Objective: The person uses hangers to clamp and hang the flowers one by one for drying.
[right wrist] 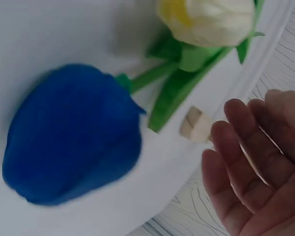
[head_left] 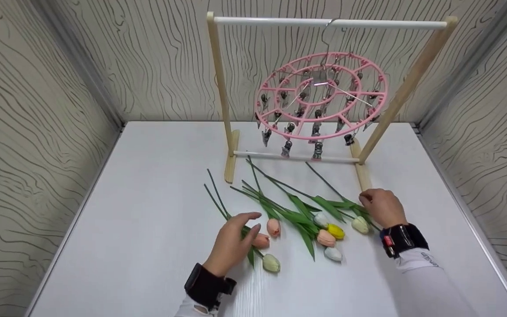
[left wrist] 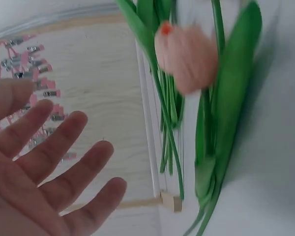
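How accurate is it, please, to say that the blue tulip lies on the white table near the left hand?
Not quite: the blue tulip lies on the white table near the right hand, not the left hand, as the right wrist view shows.

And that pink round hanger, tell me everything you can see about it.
The pink round hanger looks like plastic, with three concentric, spoked rings and thin metal-looking wires running out from its middle. Silvery, pink-tipped clips dangle from it; none visibly holds anything. It hangs, apparently slightly tilted, by a metal hook over the white rail. Neither the left hand nor the right hand touches it.
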Demonstrator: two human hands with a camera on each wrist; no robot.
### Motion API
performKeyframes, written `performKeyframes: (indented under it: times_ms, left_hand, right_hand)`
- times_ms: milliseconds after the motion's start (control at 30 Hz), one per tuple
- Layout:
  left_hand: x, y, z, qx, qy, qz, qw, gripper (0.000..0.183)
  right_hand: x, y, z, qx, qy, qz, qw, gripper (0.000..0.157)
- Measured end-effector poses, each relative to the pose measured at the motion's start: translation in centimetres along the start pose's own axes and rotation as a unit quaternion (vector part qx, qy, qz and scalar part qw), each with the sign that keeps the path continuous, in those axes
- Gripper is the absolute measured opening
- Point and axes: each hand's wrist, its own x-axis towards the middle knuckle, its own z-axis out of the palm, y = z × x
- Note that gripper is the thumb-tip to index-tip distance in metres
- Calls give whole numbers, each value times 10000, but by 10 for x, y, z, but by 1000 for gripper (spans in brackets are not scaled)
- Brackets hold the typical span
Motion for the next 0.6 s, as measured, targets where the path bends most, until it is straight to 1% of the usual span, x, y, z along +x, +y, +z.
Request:
performKeyframes:
  times_ms: [133,300,433,600]
  left_hand:
    - [-6,10,11,-452,73,-128,9989,29]
    - [-10,20,22,-822,270,-10,9962,22]
    - [-12,26,28,-1028,285,57,9943,20]
    - [-13,29,31,-1165,227,77,9929,18]
  right_hand:
    - [11,-1,8,22,-143,97,9998,23]
    - [21,-5,16,12,-413,332,9986,30]
    - [26,-6,21,0,-415,361,9985,36]
    - [25,-4,28,-102,-374,249,9989,30]
